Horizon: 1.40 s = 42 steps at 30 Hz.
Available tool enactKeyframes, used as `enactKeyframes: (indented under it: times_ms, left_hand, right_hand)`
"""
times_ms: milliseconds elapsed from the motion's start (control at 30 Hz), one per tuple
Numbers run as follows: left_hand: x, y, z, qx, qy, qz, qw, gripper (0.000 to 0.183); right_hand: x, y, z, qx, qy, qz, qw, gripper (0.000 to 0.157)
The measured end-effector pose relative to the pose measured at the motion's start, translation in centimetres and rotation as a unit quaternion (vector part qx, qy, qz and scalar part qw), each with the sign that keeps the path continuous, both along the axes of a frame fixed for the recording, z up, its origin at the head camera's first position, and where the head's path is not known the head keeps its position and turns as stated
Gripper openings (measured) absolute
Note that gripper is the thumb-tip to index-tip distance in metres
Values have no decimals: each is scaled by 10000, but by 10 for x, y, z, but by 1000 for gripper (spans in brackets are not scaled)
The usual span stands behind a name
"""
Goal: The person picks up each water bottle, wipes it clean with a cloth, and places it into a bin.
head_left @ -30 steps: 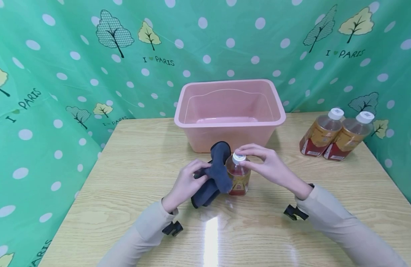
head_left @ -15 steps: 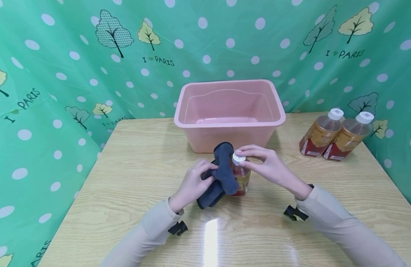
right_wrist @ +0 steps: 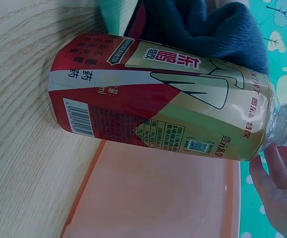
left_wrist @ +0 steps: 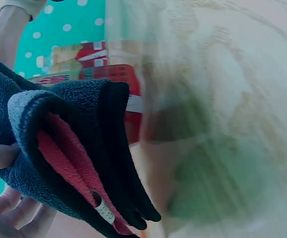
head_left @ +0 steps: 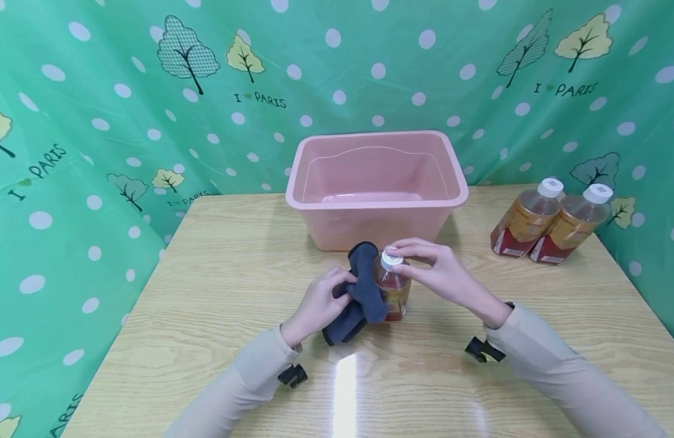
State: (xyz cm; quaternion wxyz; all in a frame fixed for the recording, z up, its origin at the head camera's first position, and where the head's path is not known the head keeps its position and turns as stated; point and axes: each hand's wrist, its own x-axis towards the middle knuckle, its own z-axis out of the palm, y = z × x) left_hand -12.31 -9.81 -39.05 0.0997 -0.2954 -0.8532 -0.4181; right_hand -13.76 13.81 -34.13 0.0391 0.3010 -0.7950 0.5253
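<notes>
A plastic drink bottle (head_left: 395, 298) with a red and gold label and a white cap stands upright on the table before the pink bin. My right hand (head_left: 438, 271) pinches its cap from above with thumb and fingers. In my left hand (head_left: 322, 301) is a folded dark blue cloth (head_left: 364, 292), held against the bottle's left side. The left wrist view shows the cloth's (left_wrist: 69, 129) black edging, pink inner face and a small white tag. From the right wrist, the bottle's label (right_wrist: 158, 99) is seen with the blue cloth (right_wrist: 207, 34) touching its far side.
Behind the bottle stands a pink bin (head_left: 378, 205) against the green dotted curtain (head_left: 293, 73). Two similar capped bottles (head_left: 525, 219) stand side by side at the table's right rear. The wooden table (head_left: 233, 267) reflects a bright strip of light near the front.
My left hand and the cloth have shifted right along the bottle, then slightly down. The right hand keeps its hold on the cap, and the bottle stays in place.
</notes>
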Motion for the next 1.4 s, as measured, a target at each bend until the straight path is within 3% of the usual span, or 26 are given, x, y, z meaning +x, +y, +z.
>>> enactKeyframes:
  times_ms: [433, 600, 767, 967, 1200, 1400]
  left_hand:
    - [-4, -1, -30, -1041, -157, 77, 9944, 25]
    - [-3, 1, -35, -1385, -178, 109, 9901, 24]
    - [-2, 1, -36, -1366, -131, 144, 9904, 25]
    - [-2, -1, -30, -1021, -169, 147, 9945, 26]
    - [0, -2, -11, -275, -212, 88, 9994, 25]
    - [3, -1, 5, 24, -214, 85, 9997, 25]
  right_hand:
    - [1, 0, 1, 62, -131, -34, 9999, 27]
    - [2, 0, 2, 70, -231, -23, 9997, 27]
    - [1, 1, 1, 66, -229, -34, 9997, 27]
    - [0, 0, 1, 93, -158, -36, 9998, 26]
    - [0, 0, 1, 9, -139, -14, 9999, 26]
    - [1, 0, 0, -22, -155, -6, 9999, 28]
